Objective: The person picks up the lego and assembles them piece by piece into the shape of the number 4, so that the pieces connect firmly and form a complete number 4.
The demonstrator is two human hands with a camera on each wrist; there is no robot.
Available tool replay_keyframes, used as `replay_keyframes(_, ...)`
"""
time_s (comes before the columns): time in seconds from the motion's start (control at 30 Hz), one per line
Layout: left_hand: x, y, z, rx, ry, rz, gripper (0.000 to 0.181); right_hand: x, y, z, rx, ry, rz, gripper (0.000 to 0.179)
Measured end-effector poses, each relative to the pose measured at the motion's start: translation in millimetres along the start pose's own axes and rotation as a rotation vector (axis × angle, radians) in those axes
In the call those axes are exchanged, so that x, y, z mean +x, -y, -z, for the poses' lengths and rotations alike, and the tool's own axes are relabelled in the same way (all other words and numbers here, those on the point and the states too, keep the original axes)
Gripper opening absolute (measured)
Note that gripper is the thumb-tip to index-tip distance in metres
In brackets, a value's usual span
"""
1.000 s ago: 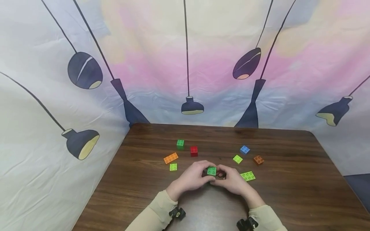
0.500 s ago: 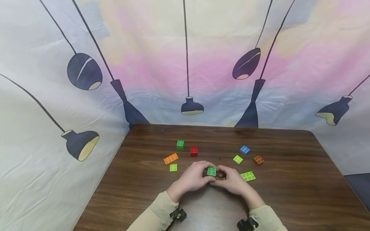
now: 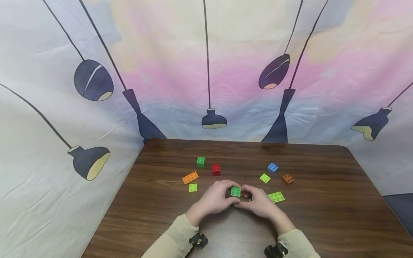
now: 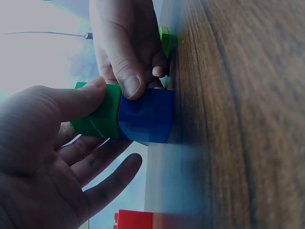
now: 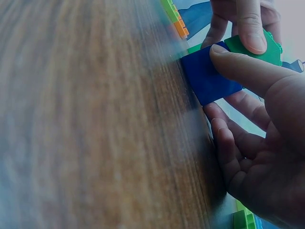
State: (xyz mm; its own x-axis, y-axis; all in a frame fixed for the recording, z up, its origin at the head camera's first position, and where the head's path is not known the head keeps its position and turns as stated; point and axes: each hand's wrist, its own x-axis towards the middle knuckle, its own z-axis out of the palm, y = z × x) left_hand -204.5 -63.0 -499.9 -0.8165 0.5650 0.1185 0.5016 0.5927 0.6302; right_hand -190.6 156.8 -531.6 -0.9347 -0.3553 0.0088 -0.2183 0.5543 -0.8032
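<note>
My left hand (image 3: 214, 199) pinches a green toy brick (image 3: 236, 191) between thumb and fingers. Directly under it, flush against it, is a blue brick (image 4: 147, 117), hidden from the head view by the green one. The right hand (image 3: 258, 204) holds this blue brick, its thumb on one face, as the right wrist view shows. The stack stands upright at the table surface; whether it touches the wood I cannot tell. In the left wrist view the left hand's other fingers (image 4: 116, 179) are spread beside the stack.
On the wooden table (image 3: 322, 215), left of the hands, lie green (image 3: 200, 162), red (image 3: 216, 170), orange (image 3: 190, 177) and lime (image 3: 193, 187) bricks. To the right lie blue (image 3: 272, 167), lime (image 3: 265, 178), brown (image 3: 288, 178) and long lime (image 3: 276, 196) ones. A printed cloth (image 3: 180, 71) hangs behind.
</note>
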Motion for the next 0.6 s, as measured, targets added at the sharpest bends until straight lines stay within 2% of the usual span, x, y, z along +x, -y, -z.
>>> replay_keyframes(0.37,-0.2,1.1,-1.4,-0.024,0.007,-0.003,0.035,-0.3,-4.8,-2.6,0.006,0.005,-0.006,0.031)
replay_keyframes(0.47,0.4,3.7,0.6,-0.040,0.024,-0.037,0.036,0.2,-5.1,-2.7,0.007,0.007,-0.005,0.031)
replay_keyframes(0.6,1.4,10.6,7.6,-0.075,0.078,-0.111,0.047,0.5,-3.5,-1.8,-0.002,0.003,-0.016,0.034)
